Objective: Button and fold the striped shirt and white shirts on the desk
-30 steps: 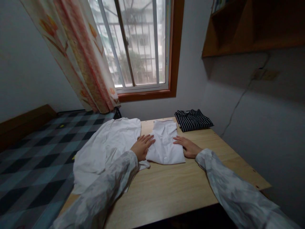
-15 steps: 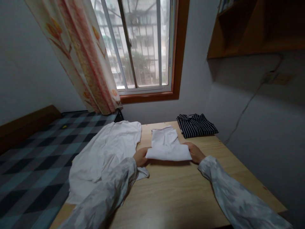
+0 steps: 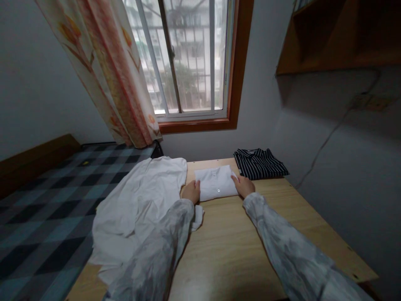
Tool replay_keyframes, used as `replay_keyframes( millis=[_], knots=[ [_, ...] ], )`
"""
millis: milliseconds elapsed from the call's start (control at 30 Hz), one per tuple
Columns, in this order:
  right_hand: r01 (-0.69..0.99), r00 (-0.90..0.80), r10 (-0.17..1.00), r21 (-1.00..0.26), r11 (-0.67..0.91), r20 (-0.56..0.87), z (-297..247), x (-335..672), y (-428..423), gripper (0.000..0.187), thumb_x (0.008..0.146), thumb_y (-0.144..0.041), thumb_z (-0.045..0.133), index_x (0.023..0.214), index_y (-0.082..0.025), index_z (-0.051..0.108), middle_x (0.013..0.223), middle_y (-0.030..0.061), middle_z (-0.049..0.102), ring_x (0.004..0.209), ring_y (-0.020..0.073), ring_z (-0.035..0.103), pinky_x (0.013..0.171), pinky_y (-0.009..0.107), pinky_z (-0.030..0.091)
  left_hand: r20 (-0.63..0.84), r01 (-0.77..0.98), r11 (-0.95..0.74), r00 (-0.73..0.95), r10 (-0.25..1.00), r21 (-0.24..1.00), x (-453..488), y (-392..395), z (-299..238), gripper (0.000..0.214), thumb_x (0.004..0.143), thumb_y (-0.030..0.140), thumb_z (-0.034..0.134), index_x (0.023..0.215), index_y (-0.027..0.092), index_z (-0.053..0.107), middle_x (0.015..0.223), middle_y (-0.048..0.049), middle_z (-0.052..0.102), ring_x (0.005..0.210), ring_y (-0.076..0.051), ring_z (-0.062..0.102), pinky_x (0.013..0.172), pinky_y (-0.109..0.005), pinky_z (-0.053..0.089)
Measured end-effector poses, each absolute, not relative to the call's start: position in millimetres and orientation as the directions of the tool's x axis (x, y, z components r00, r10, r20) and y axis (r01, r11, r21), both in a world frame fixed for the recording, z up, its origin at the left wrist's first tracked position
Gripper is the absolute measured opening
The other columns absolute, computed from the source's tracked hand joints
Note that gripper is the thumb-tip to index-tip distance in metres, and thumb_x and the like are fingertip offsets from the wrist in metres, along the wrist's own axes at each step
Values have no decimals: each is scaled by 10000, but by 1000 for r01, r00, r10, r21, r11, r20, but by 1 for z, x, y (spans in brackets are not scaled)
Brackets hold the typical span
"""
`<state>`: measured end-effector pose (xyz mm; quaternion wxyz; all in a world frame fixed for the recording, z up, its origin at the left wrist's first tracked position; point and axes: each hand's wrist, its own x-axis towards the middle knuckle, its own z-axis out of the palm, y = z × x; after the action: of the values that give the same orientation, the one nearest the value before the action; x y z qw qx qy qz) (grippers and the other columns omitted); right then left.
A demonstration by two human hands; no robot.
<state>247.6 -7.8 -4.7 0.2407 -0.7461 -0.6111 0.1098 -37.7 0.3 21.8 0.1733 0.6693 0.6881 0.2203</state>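
A white shirt (image 3: pixel 216 184), folded into a small rectangle with buttons showing on top, lies on the wooden table (image 3: pixel 225 242). My left hand (image 3: pixel 191 191) grips its left edge, thumb on top. At the opposite edge my right hand (image 3: pixel 244 185) holds the cloth the same way, fingers partly hidden beneath. A second white garment (image 3: pixel 140 200) is spread loosely to the left, partly under my left forearm. Behind my right hand sits a folded black-and-white striped shirt (image 3: pixel 260 163).
A bed with a dark checked cover (image 3: pixel 40 200) adjoins the table's left side. A curtain (image 3: pixel 112 83) hangs beside the window (image 3: pixel 188 58) at the back. On the right wall are a wooden shelf (image 3: pixel 326 46) and a hanging cable (image 3: pixel 319 150).
The lower part of the white shirt has been folded up and away over the rest, leaving a smaller rectangle with buttons on top. Both hands moved forward and closer together.
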Motion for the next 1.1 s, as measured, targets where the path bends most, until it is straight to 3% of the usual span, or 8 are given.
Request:
replay_keyframes(
  millis=[133,300,433,633,767,900,1000,1100],
  knots=[
    [886,249,959,-432,-170,135,-11,242,-11,632,1120,-621,333,1155,-207,810,1059,234,803,988,332,775,876,422,534,58,896,43,-76,995,442,-31,-15,22,446,1113,487,363,1064,199,699,1089,-195,805,1033,-323,763,902,-397,510],
    [911,247,955,-376,-170,166,-14,239,-16,447,1120,-477,394,1309,-213,701,1039,195,804,945,323,778,860,417,534,58,830,-41,10,998,556,-24,-32,14,522,1067,535,482,1426,165,565,1234,-202,783,1097,-350,760,930,-416,533],
    [879,227,949,-466,-103,217,-21,241,-20,415,1093,-378,418,1430,-212,597,1142,178,799,940,306,777,843,395,535,193,721,-200,93,977,664,-22,-34,0,567,1068,294,421,1613,143,409,1540,-199,633,1343,-308,667,1106,-398,495],
    [694,165,932,-710,123,322,-41,247,-25,538,1003,-446,551,1495,-234,505,1279,135,767,1104,317,739,934,423,563,208,677,-204,77,975,707,-14,-32,-12,805,1010,448,591,1683,110,308,1563,-240,600,1383,-381,627,1176,-488,466],
    [746,190,864,-641,182,467,-43,254,-29,461,949,-490,608,1292,-187,660,1205,175,732,1134,353,665,1028,499,530,326,693,-256,32,945,673,-17,-32,-13,714,991,398,592,1599,70,413,1571,-262,551,1452,-364,546,1210,-492,435],
    [875,195,829,-474,94,524,-41,262,-35,388,943,-594,647,901,-224,757,1034,177,701,1058,355,632,1033,512,500,359,733,-167,-113,926,660,-29,-33,-8,379,959,450,647,1201,160,671,1209,-177,695,1157,-328,660,1042,-475,522],
    [835,203,891,-547,59,406,-41,269,-37,412,929,-623,644,786,-247,733,875,123,707,941,313,652,952,459,522,301,763,-137,-78,950,632,-37,-37,-5,314,951,525,667,923,213,685,964,-94,704,946,-276,671,902,-407,519],
    [698,222,943,-716,25,250,-42,275,-37,432,915,-641,612,785,-241,708,783,69,718,799,270,667,818,395,532,271,763,-188,18,962,618,-42,-40,-6,390,860,594,765,826,216,673,847,-43,675,836,-229,647,780,-331,467]
  ],
)
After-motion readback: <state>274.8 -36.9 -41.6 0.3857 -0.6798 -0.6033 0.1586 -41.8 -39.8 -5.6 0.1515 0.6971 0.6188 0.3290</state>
